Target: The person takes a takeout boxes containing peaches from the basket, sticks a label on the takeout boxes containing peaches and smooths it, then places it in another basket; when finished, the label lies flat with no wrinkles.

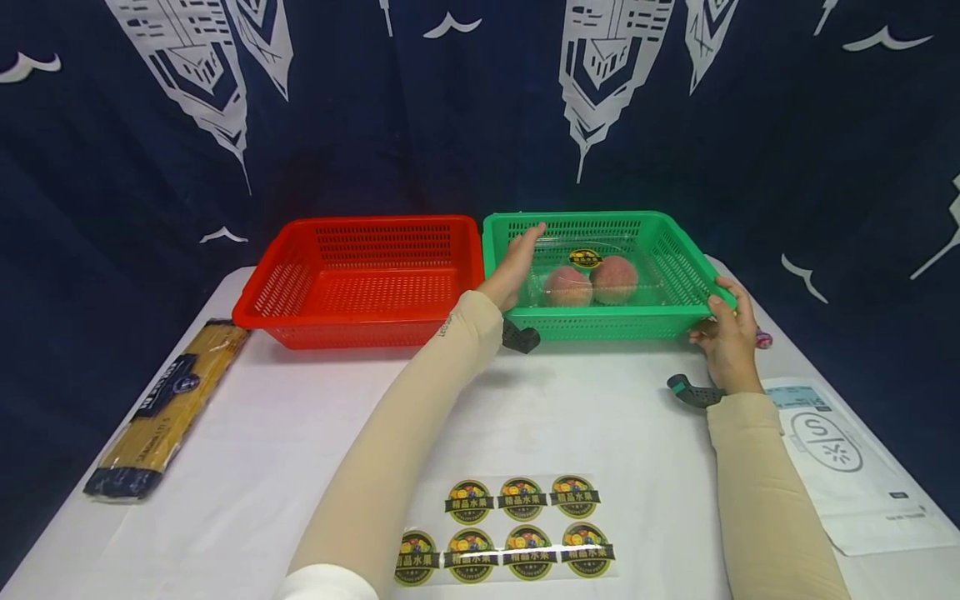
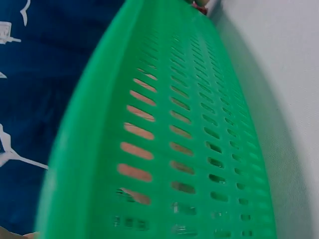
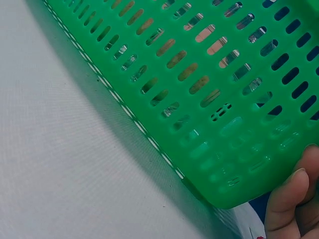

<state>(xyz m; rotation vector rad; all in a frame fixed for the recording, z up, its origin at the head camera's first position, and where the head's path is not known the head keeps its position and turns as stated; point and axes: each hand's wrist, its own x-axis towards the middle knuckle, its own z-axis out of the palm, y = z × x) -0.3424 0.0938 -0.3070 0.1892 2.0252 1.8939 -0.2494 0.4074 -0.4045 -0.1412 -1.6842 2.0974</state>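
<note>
A green plastic basket (image 1: pixel 600 321) with slotted walls stands at the back of the table. In it lies a clear lidded container (image 1: pixel 648 279) with two peaches (image 1: pixel 615 279) and a round black-and-gold label (image 1: pixel 586 258). At the basket's left end is my left hand (image 1: pixel 516 271), its fingers reaching straight along the rim. My right hand (image 1: pixel 729 337) grips the front right corner, fingers bent about the rim. The basket's slotted wall (image 2: pixel 164 124) fills much of the left wrist view. Bent fingers (image 3: pixel 286 204) show beside the corner in the right wrist view.
A red basket (image 1: pixel 360 321) stands directly left of the green one. A pasta packet (image 1: pixel 176 400) lies at the left table edge. A sheet of round labels (image 1: pixel 517 529) lies in front, and a white printed bag (image 1: pixel 847 475) on the right. Dark patterned cloth (image 1: pixel 420 108) hangs behind.
</note>
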